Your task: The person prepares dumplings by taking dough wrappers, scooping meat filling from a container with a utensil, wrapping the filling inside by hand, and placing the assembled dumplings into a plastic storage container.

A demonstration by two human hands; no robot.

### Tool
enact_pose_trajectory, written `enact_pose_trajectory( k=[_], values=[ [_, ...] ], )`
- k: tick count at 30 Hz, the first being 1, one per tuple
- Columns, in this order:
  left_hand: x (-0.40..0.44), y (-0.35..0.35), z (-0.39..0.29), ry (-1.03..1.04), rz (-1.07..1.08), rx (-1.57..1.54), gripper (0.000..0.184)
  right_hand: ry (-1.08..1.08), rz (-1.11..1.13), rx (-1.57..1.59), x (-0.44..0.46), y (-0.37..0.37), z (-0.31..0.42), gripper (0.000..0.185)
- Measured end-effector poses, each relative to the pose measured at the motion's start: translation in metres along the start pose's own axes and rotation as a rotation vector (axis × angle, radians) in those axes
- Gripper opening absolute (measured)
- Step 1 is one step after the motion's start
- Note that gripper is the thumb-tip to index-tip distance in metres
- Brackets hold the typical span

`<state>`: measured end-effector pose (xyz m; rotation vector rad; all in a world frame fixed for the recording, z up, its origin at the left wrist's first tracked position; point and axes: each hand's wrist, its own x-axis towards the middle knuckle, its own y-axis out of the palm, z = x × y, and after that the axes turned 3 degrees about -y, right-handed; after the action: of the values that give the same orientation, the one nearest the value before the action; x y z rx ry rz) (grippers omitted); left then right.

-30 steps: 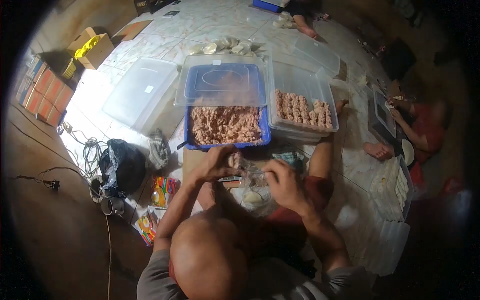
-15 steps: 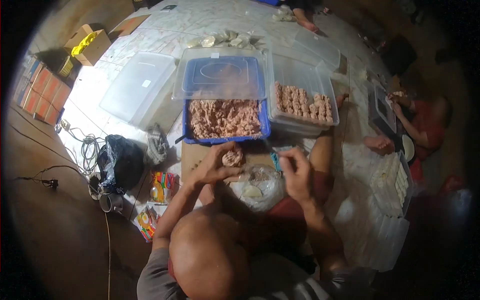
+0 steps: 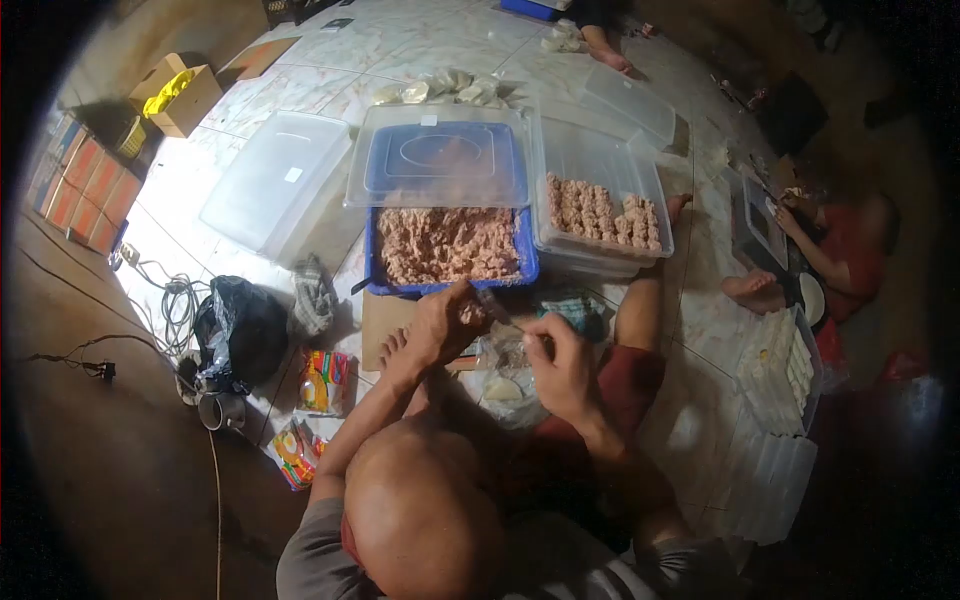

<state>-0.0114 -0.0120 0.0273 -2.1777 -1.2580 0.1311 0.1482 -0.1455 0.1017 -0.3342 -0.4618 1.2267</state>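
Observation:
My left hand (image 3: 447, 322) holds a small lump of pinkish filling (image 3: 470, 314) just below the front edge of the blue tray (image 3: 452, 291). My right hand (image 3: 562, 368) grips a thin metal utensil (image 3: 505, 318), whose far end meets the lump. Coarse pinkish filling (image 3: 450, 243) fills the tray, its back part under a translucent lid (image 3: 440, 188). To the right, a clear container (image 3: 598, 150) holds rows of shaped filling pieces (image 3: 585, 210). A plastic bag with pale round wrappers (image 3: 503, 388) lies below my hands.
On the left are a black bag (image 3: 240, 325), a metal mug (image 3: 222, 410), a crumpled cloth (image 3: 313, 298), colourful packets (image 3: 324, 382) and a large clear container (image 3: 270, 185). At right, a co-worker in red (image 3: 850, 250) sits beside a container of pale pieces (image 3: 780, 370).
My right hand first lifted away from the lump, then came back left with the utensil to touch it. My left hand has turned, covering more of the lump.

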Motion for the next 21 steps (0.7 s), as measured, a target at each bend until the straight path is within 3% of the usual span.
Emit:
enact_pose_trajectory(
  k=[1,3,5,7,9,11,12,15,16,17,19,20,21],
  values=[
    [0.001,-0.001,0.0,0.008,-0.001,0.002,0.036,-0.005,-0.006,0.0,-0.002,0.001,-0.001,0.008],
    [0.008,-0.004,-0.002,0.239,0.003,-0.523,0.041,-0.038,-0.025,-0.014,-0.003,0.0,-0.002,0.008],
    [0.001,-0.015,0.009,0.138,0.076,-0.524,0.046,-0.049,-0.085,0.042,-0.004,0.001,-0.01,0.008],
    [0.004,-0.013,0.023,0.093,0.268,-0.228,0.048,-0.117,0.029,-0.069,-0.002,0.003,-0.013,0.007],
    [0.005,-0.011,0.017,0.203,0.232,-0.288,0.048,-0.119,0.096,-0.111,-0.002,0.005,-0.009,0.008],
    [-0.001,-0.011,0.015,0.299,0.007,0.048,0.048,-0.06,0.024,-0.111,-0.002,-0.001,0.0,0.008],
    [-0.004,-0.008,0.016,0.292,0.016,0.042,0.048,-0.104,-0.002,-0.149,0.0,0.003,-0.004,0.008],
    [0.016,-0.006,0.011,0.318,0.123,-0.349,0.048,-0.205,0.018,-0.236,0.005,0.003,0.001,0.007],
    [0.01,-0.013,0.009,0.134,0.183,-0.425,0.049,-0.101,-0.029,-0.134,0.0,-0.003,0.01,0.007],
    [0.009,-0.018,0.011,0.131,0.182,-0.427,0.049,-0.099,-0.026,-0.135,0.003,-0.003,0.009,0.007],
    [0.004,-0.024,0.012,-0.198,0.443,-0.427,0.052,-0.164,-0.002,-0.103,0.007,-0.003,0.006,0.008],
    [0.005,-0.023,0.004,-0.027,0.404,-0.374,0.061,-0.184,0.076,-0.132,0.015,0.001,-0.007,0.009],
    [0.006,-0.018,0.009,-0.013,0.409,-0.368,0.061,-0.189,0.06,-0.134,0.027,0.006,-0.014,0.009]
  ],
)
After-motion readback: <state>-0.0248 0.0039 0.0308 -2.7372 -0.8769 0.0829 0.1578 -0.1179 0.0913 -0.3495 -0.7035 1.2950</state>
